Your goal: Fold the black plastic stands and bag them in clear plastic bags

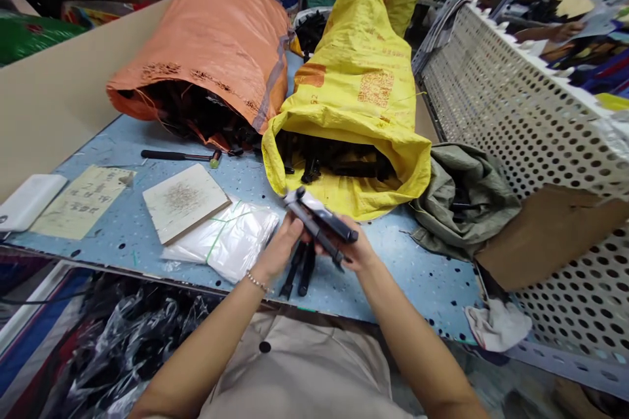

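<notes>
Left hand [282,247] curled round the near side of a black jointed part [322,221], fingers closed on it; right hand [354,250] grips the same part from the other side. Part held tilted just above the near edge of the blue table [417,275], grey end up and away, two black legs [299,270] hanging under it. Clear plastic bags [230,236] lie just left of the hands, a pale square board [184,209] touching them. Behind: open yellow sack [358,78], black parts in its mouth; orange sack [211,33] to its left, a hammer [179,156] before that
</notes>
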Demonstrator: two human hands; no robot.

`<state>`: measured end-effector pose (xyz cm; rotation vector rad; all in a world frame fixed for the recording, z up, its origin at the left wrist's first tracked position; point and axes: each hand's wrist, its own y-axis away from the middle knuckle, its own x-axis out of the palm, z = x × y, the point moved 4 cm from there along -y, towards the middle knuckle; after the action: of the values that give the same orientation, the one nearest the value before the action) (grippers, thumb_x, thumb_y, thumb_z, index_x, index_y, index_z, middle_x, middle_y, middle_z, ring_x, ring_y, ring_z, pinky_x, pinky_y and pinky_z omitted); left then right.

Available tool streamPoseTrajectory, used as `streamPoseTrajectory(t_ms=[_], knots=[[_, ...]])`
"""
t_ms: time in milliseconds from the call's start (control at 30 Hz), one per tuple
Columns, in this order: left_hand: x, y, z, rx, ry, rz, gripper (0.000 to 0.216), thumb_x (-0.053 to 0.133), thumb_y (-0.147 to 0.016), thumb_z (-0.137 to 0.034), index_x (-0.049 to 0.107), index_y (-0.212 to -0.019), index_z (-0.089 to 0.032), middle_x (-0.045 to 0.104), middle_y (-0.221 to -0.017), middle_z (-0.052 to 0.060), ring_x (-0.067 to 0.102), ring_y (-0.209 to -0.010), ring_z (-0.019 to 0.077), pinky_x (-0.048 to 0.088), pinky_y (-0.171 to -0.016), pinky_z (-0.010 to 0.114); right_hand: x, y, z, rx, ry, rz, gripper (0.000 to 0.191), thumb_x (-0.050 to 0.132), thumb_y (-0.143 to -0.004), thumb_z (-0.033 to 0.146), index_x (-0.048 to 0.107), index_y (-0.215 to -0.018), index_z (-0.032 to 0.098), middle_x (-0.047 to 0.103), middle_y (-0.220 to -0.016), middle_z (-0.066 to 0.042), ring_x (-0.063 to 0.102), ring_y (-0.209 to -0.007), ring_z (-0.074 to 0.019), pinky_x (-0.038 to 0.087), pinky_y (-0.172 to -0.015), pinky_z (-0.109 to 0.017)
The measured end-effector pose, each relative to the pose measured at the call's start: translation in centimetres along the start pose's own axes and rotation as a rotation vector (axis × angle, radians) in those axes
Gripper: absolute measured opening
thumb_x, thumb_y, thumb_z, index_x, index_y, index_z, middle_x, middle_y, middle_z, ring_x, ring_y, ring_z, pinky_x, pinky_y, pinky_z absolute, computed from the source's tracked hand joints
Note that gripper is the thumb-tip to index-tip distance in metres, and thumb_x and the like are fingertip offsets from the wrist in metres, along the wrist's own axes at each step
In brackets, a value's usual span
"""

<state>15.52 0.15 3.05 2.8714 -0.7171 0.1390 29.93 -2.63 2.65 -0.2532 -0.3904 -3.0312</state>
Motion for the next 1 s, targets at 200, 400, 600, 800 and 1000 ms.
streamPoseTrajectory(t_ms=[200,400,600,800,1000], knots=[[1.3,-0.6,-1.4,-0.195,0.411,-0.007,0.036,0.060,-0.079,-0.045,0.062,-0.089,-0.011,0.066,-0.074,0.007,0.066,-0.066,0.0197,0.054,-0.060,0.031,-0.2,2.9,2.7,-0.264,0.540,-0.334,0.042,0.035,-0.096,0.053,0.055,-0.077,0.021,0.061,-0.072,-0.003,0.057,-0.065,-0.0182,0.046,-0.064,-0.033],[2.6,1.2,-1.9,-0.282,0.233,0.052,0.053,0.060,-0.079,-0.060,0.051,-0.112,-0.020,0.060,-0.063,-0.003,0.063,-0.049,0.0174,0.050,-0.042,0.026,-0.6,0.7,5.7,-0.740,1.199,-0.320,0.043,0.035,-0.095,0.056,0.057,-0.081,0.022,0.057,-0.081,-0.009,0.049,-0.078,-0.0242,0.039,-0.072,-0.037],[1.6,-0.5,-1.7,-0.208,0.214,-0.136,0.053,0.054,-0.080,-0.068,0.051,-0.103,-0.020,0.057,-0.059,-0.004,0.060,-0.044,0.0147,0.045,-0.040,0.023,0.1,-0.9,4.2,-0.583,1.185,-0.375,0.053,0.023,-0.099,0.052,0.053,-0.067,0.022,0.052,-0.064,-0.005,0.047,-0.064,-0.0199,0.032,-0.061,-0.033],[-0.6,-2.3,-1.7,-0.118,0.083,-0.190,0.049,0.053,-0.081,-0.066,0.058,-0.082,-0.017,0.059,-0.066,0.000,0.057,-0.056,0.0143,0.046,-0.054,0.027,3.8,3.6,0.5,-0.839,1.246,-0.076,0.039,0.037,-0.097,0.048,0.058,-0.077,0.022,0.060,-0.076,-0.008,0.050,-0.070,-0.0210,0.036,-0.065,-0.035],[-2.8,-3.0,-0.5,-0.005,-0.474,-0.149,0.049,0.040,-0.089,-0.058,0.061,-0.073,-0.017,0.065,-0.074,0.007,0.059,-0.074,0.0219,0.043,-0.069,0.031,1.8,-0.4,-0.2,-0.690,1.371,-0.021,0.041,0.035,-0.099,0.044,0.060,-0.075,0.022,0.059,-0.070,-0.006,0.051,-0.068,-0.0197,0.037,-0.063,-0.032]])
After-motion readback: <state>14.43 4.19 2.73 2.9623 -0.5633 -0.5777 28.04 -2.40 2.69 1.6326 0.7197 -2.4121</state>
